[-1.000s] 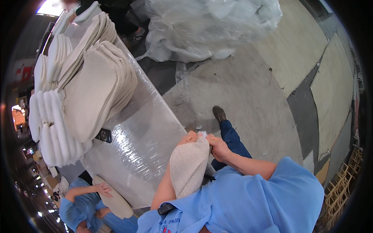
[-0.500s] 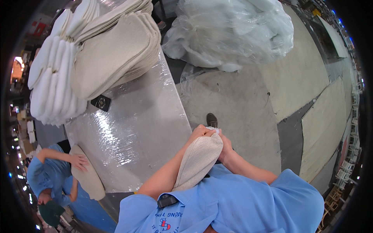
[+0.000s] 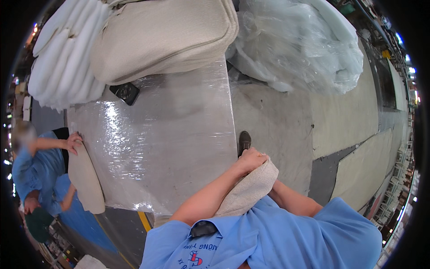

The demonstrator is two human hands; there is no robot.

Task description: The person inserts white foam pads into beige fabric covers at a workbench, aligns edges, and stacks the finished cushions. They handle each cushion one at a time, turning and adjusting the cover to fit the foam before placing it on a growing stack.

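A beige fabric cushion cover [image 3: 248,188] lies against my chest, its narrow end pointing away from me. My left hand [image 3: 253,159] is closed on the rim at that far end. Behind the cover, my right hand [image 3: 276,186] is mostly hidden; its wrist and forearm come in from the right, and its fingers do not show. Whether padding fills the cover cannot be made out.
A plastic-wrapped table [image 3: 165,148] stands to my left, bearing stacked beige covers [image 3: 165,36], white padding [image 3: 67,67] and a black box-like object [image 3: 125,93]. A co-worker [image 3: 40,157] at far left handles a beige cushion [image 3: 85,179]. Plastic-wrapped white bundles [image 3: 300,49] lie ahead.
My hands and the cover have shifted slightly right in view. White material seen at my fingers earlier no longer shows, and my right hand has slipped behind the cover. The co-worker's cushion has turned.
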